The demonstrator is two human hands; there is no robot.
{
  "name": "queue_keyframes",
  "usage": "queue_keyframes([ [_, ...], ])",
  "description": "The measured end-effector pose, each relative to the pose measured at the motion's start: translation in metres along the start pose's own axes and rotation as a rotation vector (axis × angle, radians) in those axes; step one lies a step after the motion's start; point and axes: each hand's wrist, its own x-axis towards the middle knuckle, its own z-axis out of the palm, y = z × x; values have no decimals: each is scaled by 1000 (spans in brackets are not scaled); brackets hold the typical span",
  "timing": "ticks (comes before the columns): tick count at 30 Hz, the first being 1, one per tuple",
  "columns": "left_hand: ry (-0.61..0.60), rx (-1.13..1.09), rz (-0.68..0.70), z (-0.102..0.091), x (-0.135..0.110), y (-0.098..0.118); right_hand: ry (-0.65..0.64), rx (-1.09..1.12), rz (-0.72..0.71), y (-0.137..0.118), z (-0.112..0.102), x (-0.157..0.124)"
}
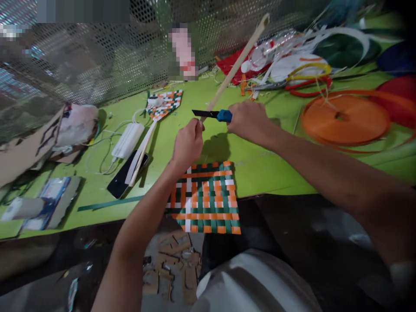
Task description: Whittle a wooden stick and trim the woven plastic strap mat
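Note:
My left hand (190, 141) is closed round the lower end of a pale bamboo stick (238, 65), which slants up and away to the right. In my closed right hand (248, 119) is a utility knife (224, 115) with a blue handle and a dark blade. The blade points left and crosses the stick just above my left fingers; whether it bites into it I cannot tell. Below my left hand, a woven mat of orange, green and white strips (211, 195) hangs partly over the table's front edge.
To the right lie an orange strip roll (346, 119), scissors (308, 80) and a plastic bottle (269, 52). On the left are a phone (125, 177), a white power adapter (128, 141) and a small woven fan (165, 104). Cardboard scraps (175, 264) litter the floor below the green table (273, 173).

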Motion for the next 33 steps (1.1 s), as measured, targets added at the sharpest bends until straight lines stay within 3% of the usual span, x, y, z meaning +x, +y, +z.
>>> queue_keyframes([
  [4,-4,-26,5,-1,1,4,52,-139,-2,1,-9,4],
  [16,-76,-81,-51,-3,7,8,63,-179,37,9,-13,16],
  [23,-211,-199,-152,-3,7,5,71,-99,116,32,-15,23],
  [30,-195,-228,-178,-4,7,-2,-22,-103,37,8,-3,12],
  [33,-176,-177,-171,-3,6,-1,-15,-128,57,9,-5,13],
])
